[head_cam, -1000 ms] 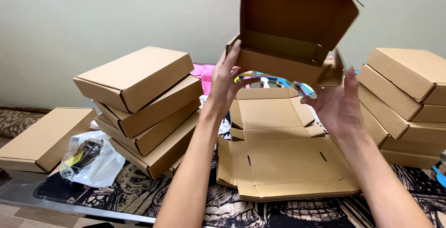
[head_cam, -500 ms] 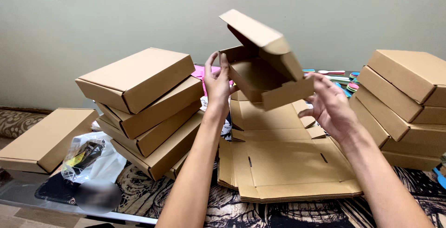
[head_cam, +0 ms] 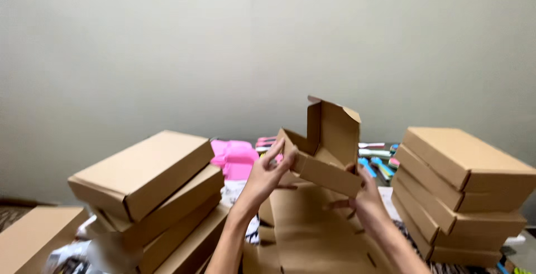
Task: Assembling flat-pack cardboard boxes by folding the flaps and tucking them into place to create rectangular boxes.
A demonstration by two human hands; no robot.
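Head view: open cardboard box (head_cam: 326, 159) now lower, lid up; left hand (head_cam: 267, 176) and right hand (head_cam: 365, 201) both gripping it.

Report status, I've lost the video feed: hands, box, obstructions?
Left hand and right hand gripping open cardboard box, lid up. Flat cardboard sheets beneath. Nothing blocking.

Open box (head_cam: 326, 151) between two box stacks (head_cam: 151, 196)
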